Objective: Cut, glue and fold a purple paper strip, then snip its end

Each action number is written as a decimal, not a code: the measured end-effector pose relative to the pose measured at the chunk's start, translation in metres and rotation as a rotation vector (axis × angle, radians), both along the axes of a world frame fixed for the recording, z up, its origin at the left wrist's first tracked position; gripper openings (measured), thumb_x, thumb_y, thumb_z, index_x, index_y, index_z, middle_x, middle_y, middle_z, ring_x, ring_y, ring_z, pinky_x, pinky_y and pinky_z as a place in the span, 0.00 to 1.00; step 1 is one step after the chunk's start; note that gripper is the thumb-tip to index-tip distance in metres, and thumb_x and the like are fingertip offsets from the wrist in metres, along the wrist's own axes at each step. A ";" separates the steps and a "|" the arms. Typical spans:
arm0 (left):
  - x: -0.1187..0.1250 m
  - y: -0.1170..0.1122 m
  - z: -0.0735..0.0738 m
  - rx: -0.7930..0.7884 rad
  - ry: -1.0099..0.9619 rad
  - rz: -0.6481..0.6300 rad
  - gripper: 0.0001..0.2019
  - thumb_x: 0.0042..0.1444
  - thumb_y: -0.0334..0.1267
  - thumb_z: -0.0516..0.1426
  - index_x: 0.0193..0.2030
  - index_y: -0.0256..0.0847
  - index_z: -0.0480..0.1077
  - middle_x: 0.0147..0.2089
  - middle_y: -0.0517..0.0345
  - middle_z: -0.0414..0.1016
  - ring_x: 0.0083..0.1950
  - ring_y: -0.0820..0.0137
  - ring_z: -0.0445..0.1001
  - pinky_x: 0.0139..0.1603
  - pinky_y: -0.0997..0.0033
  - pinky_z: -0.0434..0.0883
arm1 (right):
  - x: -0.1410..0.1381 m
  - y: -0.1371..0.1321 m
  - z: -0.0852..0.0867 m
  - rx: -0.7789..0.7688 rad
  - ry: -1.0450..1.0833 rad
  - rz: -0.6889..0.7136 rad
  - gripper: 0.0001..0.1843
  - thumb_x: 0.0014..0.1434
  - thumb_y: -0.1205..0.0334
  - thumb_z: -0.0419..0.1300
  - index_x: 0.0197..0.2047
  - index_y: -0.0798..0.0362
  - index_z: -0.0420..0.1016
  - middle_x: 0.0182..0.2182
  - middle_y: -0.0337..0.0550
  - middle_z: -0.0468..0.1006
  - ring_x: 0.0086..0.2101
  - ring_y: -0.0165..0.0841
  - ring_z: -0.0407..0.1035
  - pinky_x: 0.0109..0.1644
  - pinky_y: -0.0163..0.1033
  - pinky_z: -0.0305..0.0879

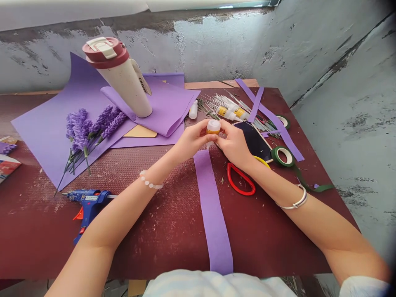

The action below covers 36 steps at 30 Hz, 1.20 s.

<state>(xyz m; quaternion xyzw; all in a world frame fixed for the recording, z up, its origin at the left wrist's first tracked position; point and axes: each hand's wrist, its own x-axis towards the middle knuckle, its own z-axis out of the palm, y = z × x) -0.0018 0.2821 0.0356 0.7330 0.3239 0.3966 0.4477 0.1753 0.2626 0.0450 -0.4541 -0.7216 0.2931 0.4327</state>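
Nearest the person, a long purple felt strip (213, 210) lies straight on a dark red table (173, 255), running from the near edge up to just below the hands. To the left of the strip sits a blue hot glue gun (88, 202) with an orange trigger, just beside the left forearm, and a beaded bracelet (151, 182) circles the left wrist. To the right, red-handled scissors (241, 179) lie partly under the right hand (235, 144), and a silver bangle (292, 199) sits on the right wrist. Both hands are closed around a small bottle (213, 127) with a white cap and yellow band, which stands upright over the table at the middle of the scene. The left hand (194, 140) grips it from the left, the right from the right. Just right of the hands are a dark flat piece (255, 142) and two rolls of green tape (283, 156), one further back. Farther on lie thin wire stems (222, 101) with two yellow-labelled glue tubes (229, 112) on them, a small white bottle (193, 110), and long purple strips (272, 119). At far left, artificial lavender sprigs (89, 132) rest on purple paper sheets (52, 136), with a white and red tumbler (120, 74) standing tilted on them, before a stained grey wall (216, 49).
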 end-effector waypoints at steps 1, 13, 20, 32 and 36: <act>0.001 -0.001 0.000 0.003 0.004 0.013 0.25 0.62 0.56 0.63 0.55 0.36 0.72 0.51 0.47 0.80 0.53 0.60 0.78 0.57 0.63 0.73 | 0.000 0.000 0.000 0.001 0.003 -0.007 0.05 0.58 0.66 0.60 0.39 0.51 0.76 0.35 0.41 0.80 0.36 0.38 0.69 0.43 0.43 0.63; 0.001 -0.004 0.015 -0.021 0.072 0.074 0.22 0.67 0.58 0.57 0.41 0.38 0.73 0.40 0.54 0.77 0.44 0.65 0.75 0.48 0.66 0.71 | 0.002 0.001 0.005 -0.083 0.008 0.038 0.16 0.63 0.47 0.66 0.34 0.51 0.75 0.28 0.37 0.74 0.31 0.33 0.64 0.37 0.41 0.58; -0.003 -0.004 0.024 -0.141 -0.060 0.025 0.29 0.64 0.66 0.55 0.47 0.39 0.75 0.47 0.53 0.79 0.54 0.62 0.76 0.58 0.62 0.71 | 0.009 0.011 0.016 -0.376 0.341 0.379 0.20 0.58 0.45 0.71 0.47 0.49 0.79 0.48 0.43 0.82 0.49 0.41 0.75 0.52 0.44 0.71; -0.003 -0.006 0.025 -0.258 -0.059 -0.169 0.27 0.64 0.62 0.60 0.54 0.39 0.77 0.59 0.48 0.79 0.65 0.55 0.73 0.68 0.55 0.68 | 0.016 0.008 0.007 -0.505 0.417 0.264 0.25 0.47 0.45 0.79 0.43 0.49 0.83 0.46 0.44 0.87 0.50 0.45 0.79 0.61 0.51 0.71; 0.000 -0.007 0.024 -0.266 -0.030 -0.177 0.24 0.60 0.55 0.66 0.52 0.37 0.75 0.54 0.47 0.80 0.60 0.56 0.76 0.63 0.55 0.71 | 0.013 0.007 -0.004 -0.473 0.449 0.176 0.27 0.42 0.42 0.81 0.38 0.49 0.81 0.42 0.44 0.86 0.46 0.44 0.79 0.58 0.51 0.73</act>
